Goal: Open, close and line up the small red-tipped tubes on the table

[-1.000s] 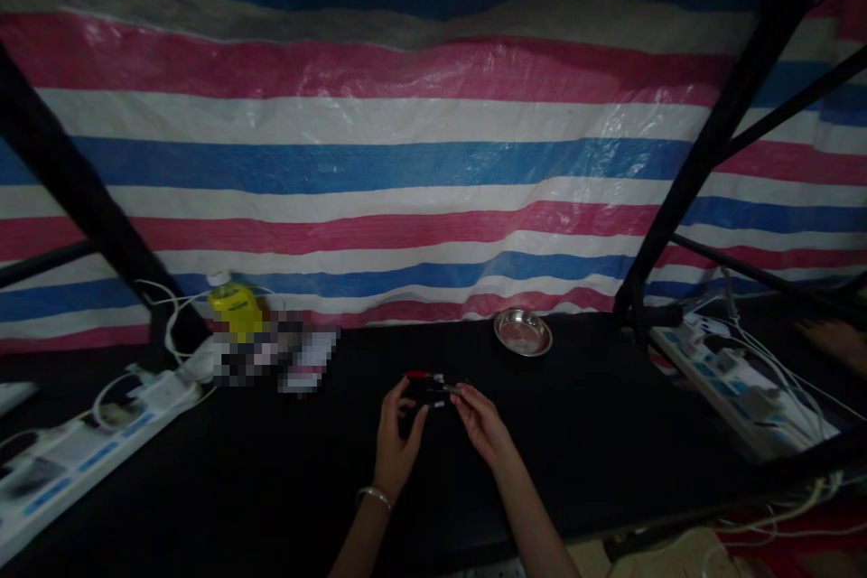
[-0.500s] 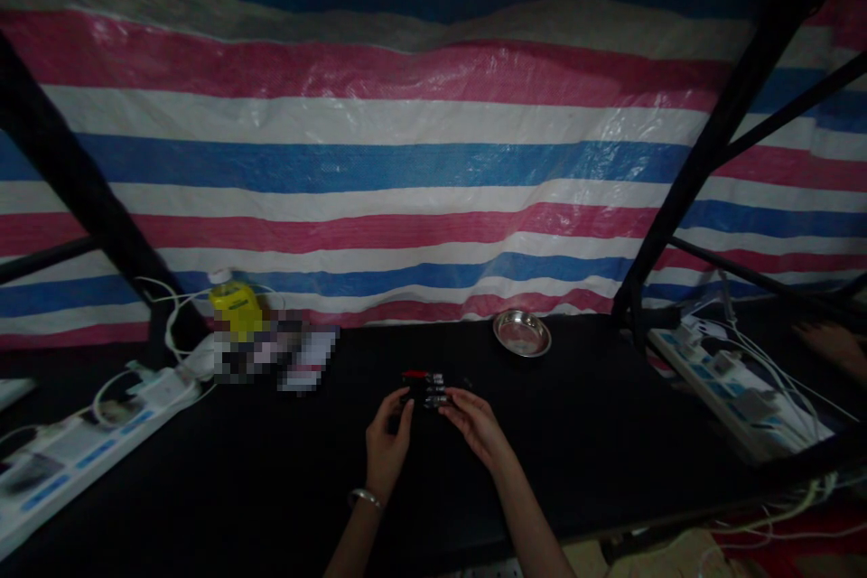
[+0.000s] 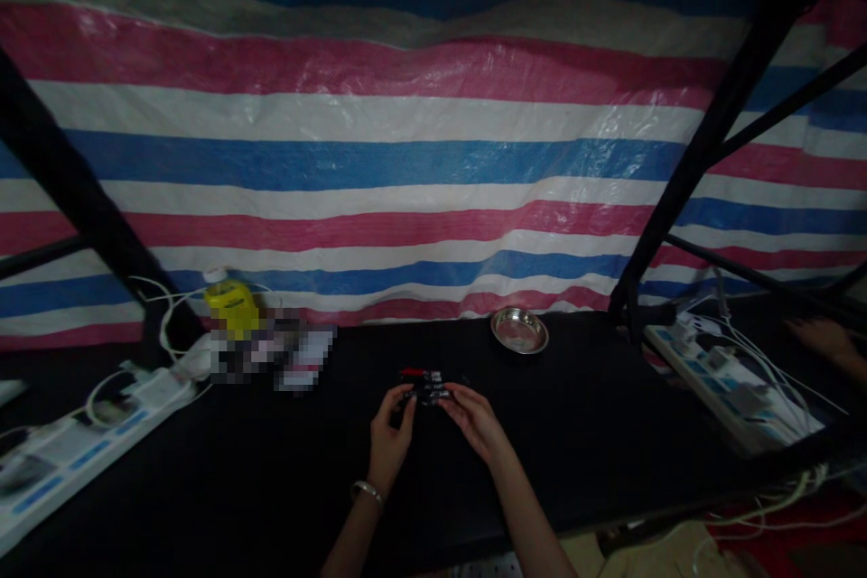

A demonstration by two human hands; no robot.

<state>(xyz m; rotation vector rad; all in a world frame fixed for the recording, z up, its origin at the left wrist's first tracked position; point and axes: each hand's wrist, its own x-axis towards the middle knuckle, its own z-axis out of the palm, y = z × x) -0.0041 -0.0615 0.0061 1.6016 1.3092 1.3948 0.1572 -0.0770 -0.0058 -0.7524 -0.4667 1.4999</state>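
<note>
A row of slim pen-like sticks lies side by side on the black tabletop (image 3: 284, 488), in the middle of the view. The farthest is a red stick (image 3: 412, 373); the others look black with shiny, clear or silvery right ends. At the left end of the nearest black stick (image 3: 428, 397), my left hand (image 3: 391, 438) is closed, thumb and finger pinching it. My right hand (image 3: 478, 424) pinches its right end, the fingertips by the shiny part. The dim light hides the exact kind of these sticks.
A round metal dish (image 3: 519, 331) stands behind to the right. At back left are a yellow-labelled bottle (image 3: 232, 305) and blurred items. Power strips with cables lie at left (image 3: 88, 461) and right (image 3: 724, 379). Another person's hand (image 3: 819, 336) rests at far right.
The view has shifted slightly. Both hands stay at the nearest black stick, with the row of sticks almost unmoved.
</note>
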